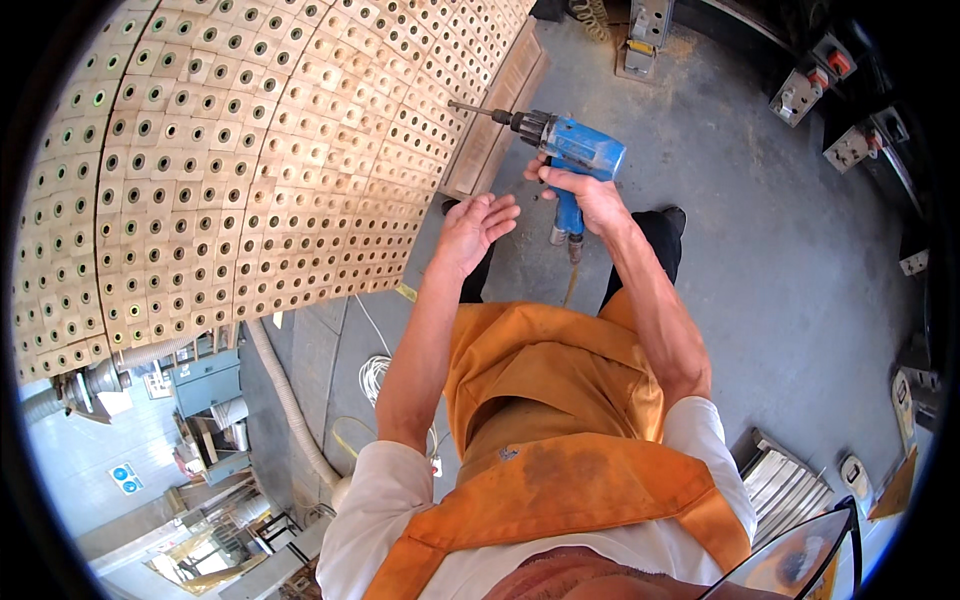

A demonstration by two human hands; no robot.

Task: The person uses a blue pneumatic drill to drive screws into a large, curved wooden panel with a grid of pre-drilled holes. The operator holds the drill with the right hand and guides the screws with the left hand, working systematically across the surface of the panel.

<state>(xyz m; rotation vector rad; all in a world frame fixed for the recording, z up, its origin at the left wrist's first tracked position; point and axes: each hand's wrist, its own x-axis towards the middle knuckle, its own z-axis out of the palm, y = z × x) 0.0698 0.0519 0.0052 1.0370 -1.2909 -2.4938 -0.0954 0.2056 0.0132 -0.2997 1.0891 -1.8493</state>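
In my right hand point(590, 200) is a blue pistol-grip drill point(585, 148), its handle wrapped by my fingers. Its black chuck and long thin bit point(478, 108) point left at a tall panel of light wooden blocks point(330, 150). The bit's tip overlaps the panel's right part; whether it touches is unclear. A metal hose fitting point(574, 246) hangs under the handle. My left hand point(478, 228) is held beside the panel's lower right edge, fingers loosely curled and partly apart, with nothing visible in them. Many blocks have dark-ringed holes; others show plain pale holes.
A wooden board point(495, 115) stands along the panel's right edge. A coiled white cable point(374, 378) and a ribbed hose point(290, 405) lie on the grey floor at left. Metal brackets point(797, 97) line the right side. Slatted metal pieces point(785, 485) rest at lower right.
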